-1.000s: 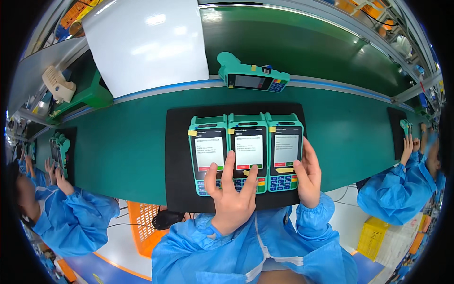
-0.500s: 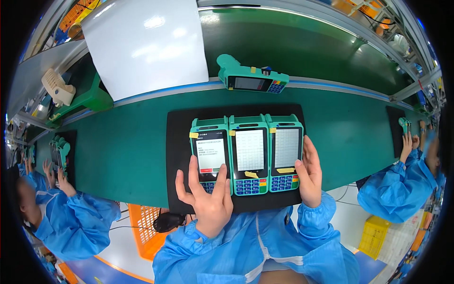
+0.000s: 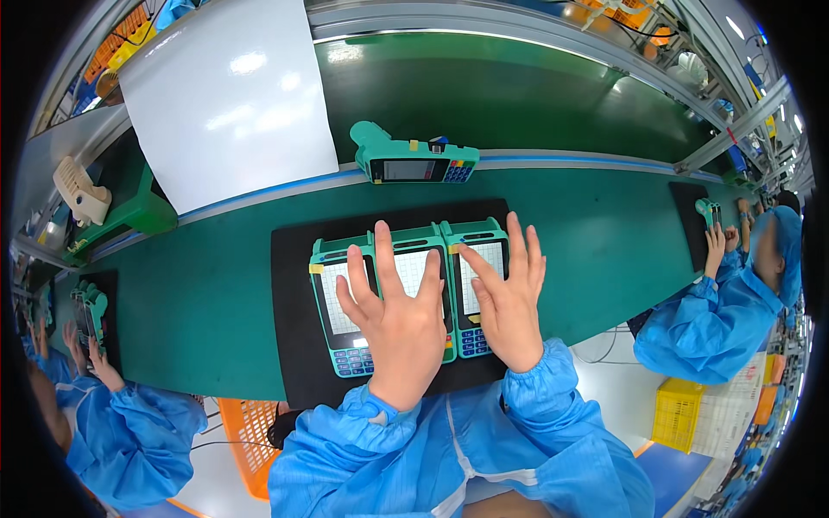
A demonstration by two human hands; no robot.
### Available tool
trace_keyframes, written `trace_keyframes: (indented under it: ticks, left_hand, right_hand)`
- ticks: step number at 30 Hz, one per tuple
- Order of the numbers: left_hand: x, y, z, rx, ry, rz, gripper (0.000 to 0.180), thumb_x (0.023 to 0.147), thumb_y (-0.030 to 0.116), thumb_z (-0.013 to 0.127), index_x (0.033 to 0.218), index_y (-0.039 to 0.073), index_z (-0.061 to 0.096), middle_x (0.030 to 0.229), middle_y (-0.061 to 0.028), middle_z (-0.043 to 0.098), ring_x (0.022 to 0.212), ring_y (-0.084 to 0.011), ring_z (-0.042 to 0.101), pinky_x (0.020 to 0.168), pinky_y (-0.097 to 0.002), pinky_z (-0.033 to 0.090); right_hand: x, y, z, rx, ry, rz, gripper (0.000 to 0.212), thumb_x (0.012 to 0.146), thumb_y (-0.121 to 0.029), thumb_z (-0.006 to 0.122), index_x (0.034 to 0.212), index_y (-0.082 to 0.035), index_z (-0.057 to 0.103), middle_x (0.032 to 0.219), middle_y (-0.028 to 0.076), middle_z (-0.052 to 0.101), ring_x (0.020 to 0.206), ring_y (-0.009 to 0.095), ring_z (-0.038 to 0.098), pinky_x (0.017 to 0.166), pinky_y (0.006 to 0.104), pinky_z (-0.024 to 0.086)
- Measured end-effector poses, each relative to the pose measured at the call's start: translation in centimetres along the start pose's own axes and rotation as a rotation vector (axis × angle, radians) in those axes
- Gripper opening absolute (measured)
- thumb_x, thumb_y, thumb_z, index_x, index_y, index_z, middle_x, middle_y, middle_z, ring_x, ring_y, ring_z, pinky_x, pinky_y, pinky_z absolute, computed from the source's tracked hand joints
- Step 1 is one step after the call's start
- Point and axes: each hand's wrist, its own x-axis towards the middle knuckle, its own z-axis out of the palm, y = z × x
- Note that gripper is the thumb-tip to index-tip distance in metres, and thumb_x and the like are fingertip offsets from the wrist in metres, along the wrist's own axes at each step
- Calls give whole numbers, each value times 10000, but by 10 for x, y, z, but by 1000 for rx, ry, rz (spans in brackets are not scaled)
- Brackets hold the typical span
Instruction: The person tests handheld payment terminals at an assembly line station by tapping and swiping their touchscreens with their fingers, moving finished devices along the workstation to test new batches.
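Note:
Three green handheld payment terminals stand side by side, screens up. The left terminal shows a white grid, as do the middle terminal and the right terminal. My left hand is spread over the middle terminal, hiding much of it, with its thumb side near the right. Its fingers are stretched apart and hold nothing. Over the right terminal lies my right hand, fingers extended, its index fingertip at the yellow tape by the screen's upper left corner. Whether either hand touches glass is hard to tell.
A black mat lies under the terminals on the green table. Another terminal leans at the back ledge. A white sheet hangs behind. Co-workers in blue sit at left and right; an orange crate stands below.
The left terminal's screen has turned from a message with buttons to a grid. My left hand has moved over the middle terminal, my right from the right terminal's edge onto its screen area.

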Motion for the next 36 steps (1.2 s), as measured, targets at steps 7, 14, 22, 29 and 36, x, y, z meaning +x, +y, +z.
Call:
trace_keyframes:
  ticks: [7, 14, 22, 29, 36]
  left_hand:
    - [-4, -12, -12, 121, 33, -126, 246, 827, 145, 645, 1069, 158, 686, 1474, -210, 280, 1337, -465, 180, 1029, -630, 187]
    - [-11, -17, -13, 144, 23, -125, 253, 828, 140, 649, 1079, 143, 682, 1469, -214, 286, 1336, -474, 176, 1033, -612, 193]
    - [-52, -19, -28, 146, -75, -59, 280, 807, 92, 662, 1081, 140, 682, 1462, -237, 290, 1324, -479, 163, 1038, -559, 206]
    - [-71, -24, -31, 95, -93, -34, 295, 799, 36, 676, 1074, 141, 696, 1455, -239, 303, 1334, -477, 136, 1065, -500, 227]
    - [-66, -21, -25, 62, -93, -3, 316, 771, 29, 701, 1060, 159, 702, 1457, -235, 298, 1331, -476, 142, 1071, -502, 234]
  right_hand:
    - [-7, 26, -7, 27, 115, 72, 374, 902, -60, 503, 1218, -223, 619, 1518, 176, 210, 1397, 439, 117, 1083, 627, 99]
    - [-13, 29, -7, 92, 109, 64, 370, 902, -45, 503, 1215, -200, 625, 1507, 180, 233, 1393, 442, 123, 1090, 613, 86]
    - [-50, 32, -18, 127, 25, 61, 388, 843, 14, 538, 1154, -183, 662, 1495, 195, 260, 1389, 450, 126, 1103, 578, 84]
    - [-70, 32, -19, 61, -25, 97, 409, 837, 8, 550, 1170, -205, 656, 1505, 187, 240, 1393, 454, 112, 1094, 607, 59]
    - [-67, 33, -15, 47, 3, 58, 419, 832, -15, 575, 1179, -239, 649, 1510, 194, 218, 1390, 460, 112, 1086, 620, 67]
